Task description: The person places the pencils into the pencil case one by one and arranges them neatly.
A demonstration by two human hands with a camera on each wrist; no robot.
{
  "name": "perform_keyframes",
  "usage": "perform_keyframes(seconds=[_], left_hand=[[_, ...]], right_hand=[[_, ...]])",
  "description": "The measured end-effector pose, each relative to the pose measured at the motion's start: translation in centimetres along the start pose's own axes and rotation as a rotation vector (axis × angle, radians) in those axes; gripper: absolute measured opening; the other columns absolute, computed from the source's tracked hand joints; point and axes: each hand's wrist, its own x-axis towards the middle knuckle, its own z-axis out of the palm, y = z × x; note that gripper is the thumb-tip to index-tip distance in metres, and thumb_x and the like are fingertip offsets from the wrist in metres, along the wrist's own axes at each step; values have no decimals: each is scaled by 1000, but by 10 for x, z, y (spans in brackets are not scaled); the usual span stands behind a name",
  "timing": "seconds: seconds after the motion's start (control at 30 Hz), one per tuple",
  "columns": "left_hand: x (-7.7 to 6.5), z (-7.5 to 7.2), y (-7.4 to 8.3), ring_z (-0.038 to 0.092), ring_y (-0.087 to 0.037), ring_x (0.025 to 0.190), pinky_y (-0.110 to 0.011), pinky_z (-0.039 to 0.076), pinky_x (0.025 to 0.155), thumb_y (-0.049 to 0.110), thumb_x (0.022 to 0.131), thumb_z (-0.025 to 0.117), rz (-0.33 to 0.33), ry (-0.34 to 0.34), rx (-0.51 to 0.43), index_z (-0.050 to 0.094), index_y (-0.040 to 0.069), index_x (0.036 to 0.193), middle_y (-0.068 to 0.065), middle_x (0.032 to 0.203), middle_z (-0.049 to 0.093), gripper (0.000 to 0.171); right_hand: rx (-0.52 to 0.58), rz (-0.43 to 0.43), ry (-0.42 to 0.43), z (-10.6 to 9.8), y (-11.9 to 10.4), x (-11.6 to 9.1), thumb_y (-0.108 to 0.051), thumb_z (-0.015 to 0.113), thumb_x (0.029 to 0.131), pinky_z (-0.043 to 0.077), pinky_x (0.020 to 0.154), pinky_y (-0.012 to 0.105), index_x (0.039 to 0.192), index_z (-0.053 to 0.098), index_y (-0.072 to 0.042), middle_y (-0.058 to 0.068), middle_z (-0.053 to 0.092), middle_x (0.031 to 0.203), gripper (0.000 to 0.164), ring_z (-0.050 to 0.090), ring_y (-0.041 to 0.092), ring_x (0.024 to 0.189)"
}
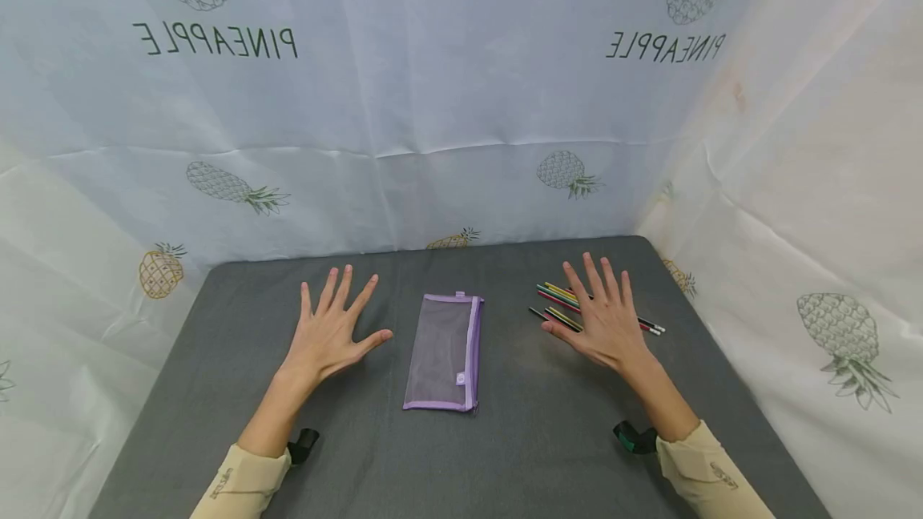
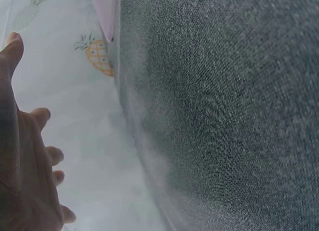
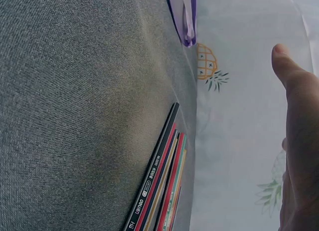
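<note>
A purple mesh zip pouch (image 1: 445, 352) lies flat in the middle of the grey table (image 1: 505, 439). My left hand (image 1: 333, 328) hovers flat to the left of it, fingers spread and straight, holding nothing. My right hand (image 1: 600, 314) is spread the same way to the right of the pouch, just above a bunch of coloured pencils (image 1: 558, 299) that lie side by side under its fingers. The right wrist view shows those pencils (image 3: 159, 183) on the cloth, a corner of the pouch (image 3: 185, 21) and my thumb (image 3: 294, 86). In the left wrist view my left hand (image 2: 22, 161) is seen over the table edge.
White sheeting printed with pineapples (image 1: 461, 102) walls the table at the back and on both sides. Wrist straps with cameras (image 1: 634, 437) sit on both forearms. Bare grey cloth lies in front of the pouch and hands.
</note>
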Motion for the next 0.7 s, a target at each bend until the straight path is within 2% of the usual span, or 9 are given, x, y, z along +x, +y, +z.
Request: perform_keyframes(seconds=[0.23,0.5,0.7], left_hand=[[1,1,1,9,-47,170,-83,1,130,80,95,59,7,7,18,20,31,175,-21,183,9,102],[0,-1,2,9,-46,170,-83,3,130,79,95,59,5,8,16,23,30,175,-22,183,10,101],[-1,-3,3,12,-47,170,-83,7,130,78,95,60,-5,8,13,25,28,174,-22,182,14,100]], right_hand=[[-3,12,-15,0,0,-1,-93,49,90,4,133,79,176,15,-28,18,12,184,113,9,49,170],[-8,11,1,0,0,-1,-94,49,89,6,133,79,176,19,-26,18,14,183,114,11,49,169],[12,5,15,1,1,-3,-89,54,90,7,133,78,175,23,-22,19,16,183,113,14,49,168]])
